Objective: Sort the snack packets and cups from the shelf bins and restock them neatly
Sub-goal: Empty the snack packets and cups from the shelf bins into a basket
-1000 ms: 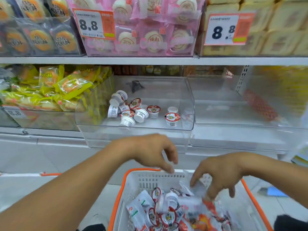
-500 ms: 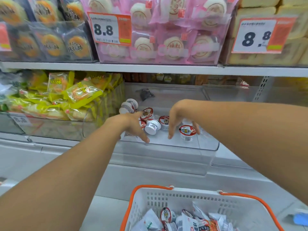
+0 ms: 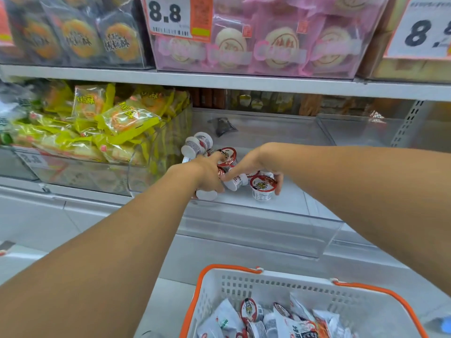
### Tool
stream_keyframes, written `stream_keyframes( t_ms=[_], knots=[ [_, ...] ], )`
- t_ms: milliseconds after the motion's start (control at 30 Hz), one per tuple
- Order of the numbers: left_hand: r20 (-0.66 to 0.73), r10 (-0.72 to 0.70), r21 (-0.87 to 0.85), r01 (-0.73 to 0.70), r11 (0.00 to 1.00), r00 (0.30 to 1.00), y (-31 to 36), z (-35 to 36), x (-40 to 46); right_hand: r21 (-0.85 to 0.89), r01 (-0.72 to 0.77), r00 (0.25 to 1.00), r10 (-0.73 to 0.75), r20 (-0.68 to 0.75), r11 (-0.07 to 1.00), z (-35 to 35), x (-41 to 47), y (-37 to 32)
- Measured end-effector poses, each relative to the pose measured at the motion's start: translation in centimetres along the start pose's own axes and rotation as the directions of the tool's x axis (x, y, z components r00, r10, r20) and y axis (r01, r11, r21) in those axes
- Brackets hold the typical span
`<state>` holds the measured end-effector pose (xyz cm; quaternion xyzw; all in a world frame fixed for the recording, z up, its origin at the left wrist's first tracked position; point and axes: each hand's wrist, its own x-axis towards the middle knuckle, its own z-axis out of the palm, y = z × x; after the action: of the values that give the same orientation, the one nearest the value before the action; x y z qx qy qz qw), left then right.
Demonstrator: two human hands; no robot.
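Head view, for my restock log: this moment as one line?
stage: gathering cups | left hand: gripping small red-lidded white cups | right hand: fingers round upright cup | clear plastic bin

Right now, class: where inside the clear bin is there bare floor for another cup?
Free: the clear bin floor right of the upright cup. Crowded: the left side, where both hands work among tipped cups.

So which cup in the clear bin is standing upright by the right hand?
The red-lidded cup at the bin's front right, under the right hand; the other cups visible beside it lie tipped on their sides.
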<state>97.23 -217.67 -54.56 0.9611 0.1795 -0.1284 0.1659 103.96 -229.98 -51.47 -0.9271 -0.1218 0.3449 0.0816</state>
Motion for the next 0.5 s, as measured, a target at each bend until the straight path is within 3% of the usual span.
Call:
stream_keyframes(
  t_ms=[133, 300, 500],
  knots=[
    [-0.036, -0.033, 0.024, 0.034, 0.999, 0.999, -0.3, 0.0, 0.1, 0.021, 0.014, 0.999, -0.013, -0.034, 1.0, -0.1, -0.4, 0.3],
    [-0.081, -0.028, 0.067, 0.033, 0.997, 0.996, -0.2, 0.4, 0.3, -0.111, -0.052, 0.998, 0.055, 0.022, 0.992, -1.3, -1.4, 2.1],
    [-0.019, -0.061, 0.094, 0.063, 0.994, 0.998, 0.6, 0.1, -0.3, -0.2, -0.053, 0.998, 0.058, 0.019, 0.978, -0.9, -1.7, 2.9]
  ],
)
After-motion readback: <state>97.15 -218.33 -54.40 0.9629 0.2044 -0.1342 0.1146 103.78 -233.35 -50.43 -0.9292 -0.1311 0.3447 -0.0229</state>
